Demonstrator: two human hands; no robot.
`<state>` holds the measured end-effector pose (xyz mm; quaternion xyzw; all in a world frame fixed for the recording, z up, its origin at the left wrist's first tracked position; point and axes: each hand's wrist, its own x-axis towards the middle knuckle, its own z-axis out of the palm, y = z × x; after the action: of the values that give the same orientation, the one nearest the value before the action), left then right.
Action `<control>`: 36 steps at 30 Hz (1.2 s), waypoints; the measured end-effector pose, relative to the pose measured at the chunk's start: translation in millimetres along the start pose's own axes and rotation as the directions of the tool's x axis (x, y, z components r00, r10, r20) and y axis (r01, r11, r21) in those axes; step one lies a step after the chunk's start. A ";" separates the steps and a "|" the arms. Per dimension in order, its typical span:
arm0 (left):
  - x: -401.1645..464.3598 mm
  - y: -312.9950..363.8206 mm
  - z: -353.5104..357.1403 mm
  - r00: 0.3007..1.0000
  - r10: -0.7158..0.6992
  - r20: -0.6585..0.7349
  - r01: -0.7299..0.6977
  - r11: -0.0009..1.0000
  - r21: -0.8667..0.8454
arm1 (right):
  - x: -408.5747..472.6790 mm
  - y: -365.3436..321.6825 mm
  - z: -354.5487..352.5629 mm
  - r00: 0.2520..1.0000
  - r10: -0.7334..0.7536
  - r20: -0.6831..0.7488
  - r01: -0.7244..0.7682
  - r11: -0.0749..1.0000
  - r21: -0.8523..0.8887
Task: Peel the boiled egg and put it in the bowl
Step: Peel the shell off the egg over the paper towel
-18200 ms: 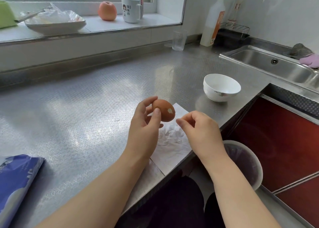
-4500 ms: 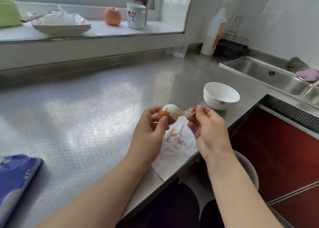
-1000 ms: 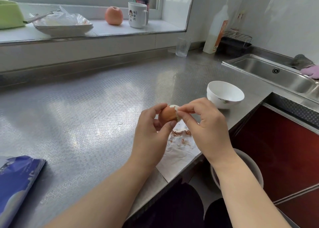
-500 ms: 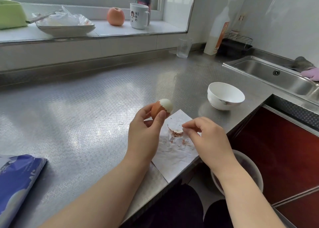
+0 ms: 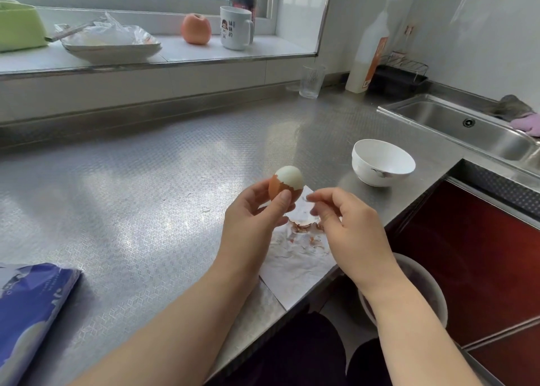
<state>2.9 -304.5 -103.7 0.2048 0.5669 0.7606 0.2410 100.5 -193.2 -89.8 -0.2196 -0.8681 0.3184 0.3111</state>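
Observation:
My left hand [image 5: 251,225] holds a boiled egg [image 5: 286,182] upright above the steel counter. The egg's top is bare white and its lower half still wears brown shell. My right hand [image 5: 347,231] hovers just right of the egg with its fingers apart and nothing visible in them. Below both hands lies a white paper napkin [image 5: 295,266] with several brown shell pieces [image 5: 302,226] on it. A white bowl [image 5: 382,162] stands empty on the counter, to the right of and beyond the egg.
A sink [image 5: 467,125] lies at the far right. A glass [image 5: 312,81] and a white bottle [image 5: 369,49] stand at the back. The windowsill holds a mug [image 5: 235,27], an apple [image 5: 195,29] and a plate [image 5: 111,48]. A blue packet [image 5: 26,312] lies left; a bin [image 5: 420,292] sits below the edge.
My right hand has risen from the napkin, where it left a shell piece, back toward the egg. The left hand keeps the egg in roughly the same place.

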 end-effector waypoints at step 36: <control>-2.8 0.4 1.2 0.999 -0.003 -0.048 0.001 0.999 -0.041 | 8.8 -3.3 16.0 0.946 -0.238 -0.222 0.245 0.970 0.004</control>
<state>5.8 -305.3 -103.1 0.1807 0.5570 0.7766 0.2322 82.8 -197.0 -93.6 -0.1408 -0.8437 0.2651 0.4451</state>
